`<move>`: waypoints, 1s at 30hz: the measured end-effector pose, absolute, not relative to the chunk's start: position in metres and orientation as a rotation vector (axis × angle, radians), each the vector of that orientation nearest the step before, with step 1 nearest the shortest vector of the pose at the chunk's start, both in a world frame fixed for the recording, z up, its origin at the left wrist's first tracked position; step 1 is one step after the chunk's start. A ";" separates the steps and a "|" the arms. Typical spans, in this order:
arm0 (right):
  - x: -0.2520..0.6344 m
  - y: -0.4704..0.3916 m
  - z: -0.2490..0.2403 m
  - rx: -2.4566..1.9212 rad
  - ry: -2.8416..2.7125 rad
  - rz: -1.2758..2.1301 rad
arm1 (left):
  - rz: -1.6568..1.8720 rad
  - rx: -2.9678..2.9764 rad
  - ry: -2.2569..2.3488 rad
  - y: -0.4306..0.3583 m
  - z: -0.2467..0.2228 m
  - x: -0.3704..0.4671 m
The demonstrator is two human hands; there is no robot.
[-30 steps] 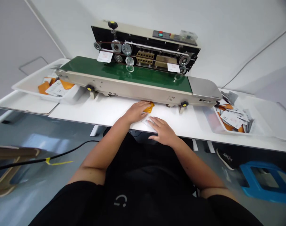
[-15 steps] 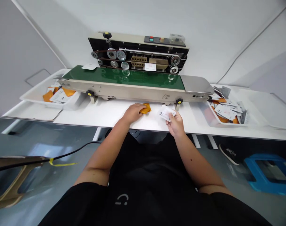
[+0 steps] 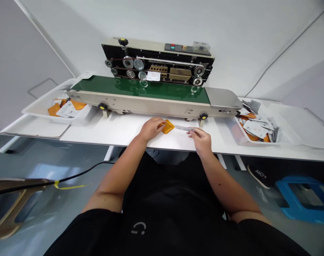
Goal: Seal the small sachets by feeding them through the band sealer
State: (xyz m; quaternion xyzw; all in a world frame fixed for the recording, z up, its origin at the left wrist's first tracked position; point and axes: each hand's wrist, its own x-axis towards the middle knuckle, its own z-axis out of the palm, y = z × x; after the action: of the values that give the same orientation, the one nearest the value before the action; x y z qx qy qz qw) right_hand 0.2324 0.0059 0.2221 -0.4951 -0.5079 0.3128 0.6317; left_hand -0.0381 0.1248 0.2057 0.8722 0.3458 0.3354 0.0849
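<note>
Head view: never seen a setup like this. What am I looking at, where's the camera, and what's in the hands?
There is no robot here: these are a person's bare hands, seen by one camera worn on the head, looking forward and down. The left hand holds an orange packet; the right hand holds a pale packet, seen nearly edge-on. On the white table behind them stands a machine with rollers and a green belt. A white packet sits at its rollers. Bins of orange and white packets flank it: one at the left end, one at the right.
</note>
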 end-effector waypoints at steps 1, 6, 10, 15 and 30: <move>0.242 0.009 0.235 -1.165 -1.300 0.530 | 1.000 2.604 1.017 0.125 0.206 -0.038; 0.311 0.073 0.319 -1.346 -1.489 -0.247 | 1.018 2.618 0.967 0.129 0.206 -0.039; 0.345 0.144 0.352 -1.516 -1.610 -0.345 | 1.042 2.615 0.975 0.130 0.205 -0.041; 0.337 0.194 0.354 -1.625 -1.747 -0.337 | 1.067 2.638 0.970 0.131 0.205 -0.043; 0.200 0.042 0.261 -1.046 -2.139 0.027 | 1.092 2.522 1.030 0.117 0.211 -0.043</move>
State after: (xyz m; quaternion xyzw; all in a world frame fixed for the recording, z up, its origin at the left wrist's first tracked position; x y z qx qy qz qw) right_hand 0.1996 0.0420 0.2612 -0.4079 -0.8342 0.0104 0.3710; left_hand -0.0433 0.1171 0.2113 0.8546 0.3492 0.3702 0.1032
